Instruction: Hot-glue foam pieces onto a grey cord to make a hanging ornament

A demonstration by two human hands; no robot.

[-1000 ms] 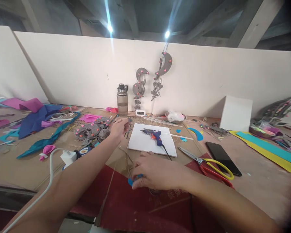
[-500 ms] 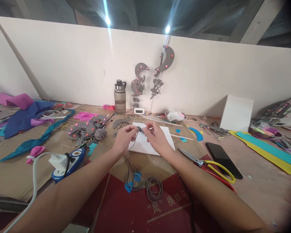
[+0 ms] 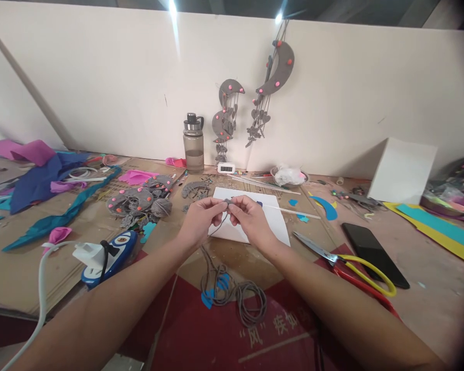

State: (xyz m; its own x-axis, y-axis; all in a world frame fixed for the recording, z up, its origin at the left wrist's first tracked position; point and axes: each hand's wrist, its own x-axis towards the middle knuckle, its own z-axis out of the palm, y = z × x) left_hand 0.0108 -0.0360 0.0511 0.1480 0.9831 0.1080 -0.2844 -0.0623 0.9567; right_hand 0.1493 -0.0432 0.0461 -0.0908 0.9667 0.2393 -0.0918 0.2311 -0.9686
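My left hand (image 3: 198,220) pinches a small grey felt-like piece (image 3: 228,201) between thumb and finger. From the other side, my right hand (image 3: 252,220) grips the same piece, so the fingertips of both hands nearly meet and cover most of it. A grey cord (image 3: 221,224) hangs down from the left fingertips. Beneath the hands lies a white sheet (image 3: 274,226), with a small dark blue scrap (image 3: 259,203) near the right fingers. Closer to me, coils of grey cord (image 3: 251,304) rest beside bright blue cut pieces (image 3: 208,298).
Scissors (image 3: 344,263) with red and yellow handles and a black phone (image 3: 375,255) lie on the right. At left are a blue power strip (image 3: 112,257) and grey moon shapes with pink dots (image 3: 129,201). A water bottle (image 3: 194,147) stands by the wall, near hanging moon ornaments (image 3: 282,69).
My view has tilted down a little, so the table things sit differently in the picture. The fingertips of both hands have drawn closer together around the grey piece.
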